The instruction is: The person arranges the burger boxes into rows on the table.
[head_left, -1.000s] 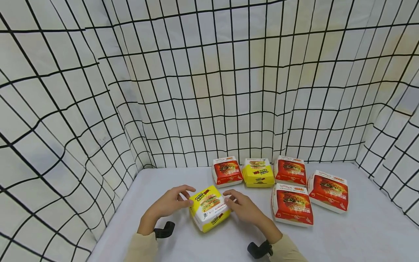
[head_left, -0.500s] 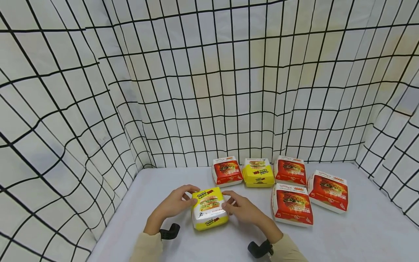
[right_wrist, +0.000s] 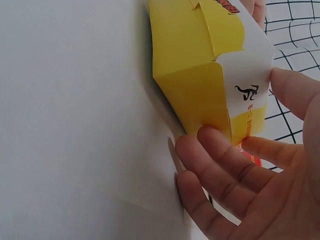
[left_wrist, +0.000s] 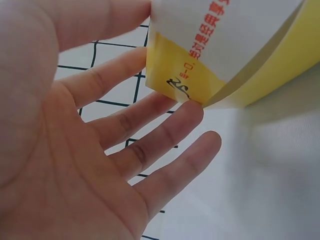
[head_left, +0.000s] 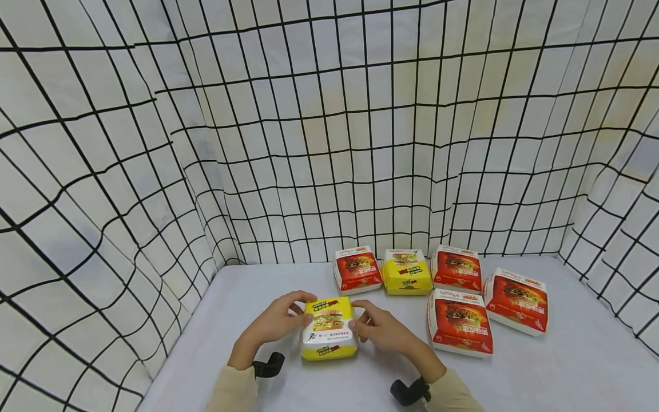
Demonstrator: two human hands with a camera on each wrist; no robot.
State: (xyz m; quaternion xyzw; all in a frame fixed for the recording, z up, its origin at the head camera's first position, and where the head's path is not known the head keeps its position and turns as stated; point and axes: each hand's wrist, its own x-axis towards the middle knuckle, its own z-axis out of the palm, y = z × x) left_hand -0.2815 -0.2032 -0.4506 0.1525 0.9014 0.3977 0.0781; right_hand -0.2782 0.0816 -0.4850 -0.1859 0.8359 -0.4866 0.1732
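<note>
A yellow-and-white burger box (head_left: 329, 329) with a burger picture on its lid sits on the white table between my two hands. My left hand (head_left: 278, 317) holds its left side, thumb at the lid's edge and index finger by the far left corner. On the opposite side, my right hand (head_left: 381, 325) grips the box with the thumb on the lid's edge and fingers round the far right corner. The left wrist view shows the box (left_wrist: 200, 50) against the fingertips, the little finger free of it. In the right wrist view fingertips (right_wrist: 207, 135) lie along the yellow side wall.
Behind and to the right stand other burger boxes: a red one (head_left: 357, 269), a yellow one (head_left: 407, 272), another red box (head_left: 456, 268), and further red ones (head_left: 460, 321) near the right hand. White cloth walls with black netting (head_left: 360, 143) enclose the table (head_left: 540, 372).
The yellow box has turned on the table from a slanted position to nearly square with the front. My left hand has shifted slightly right with it; the right hand has barely moved.
</note>
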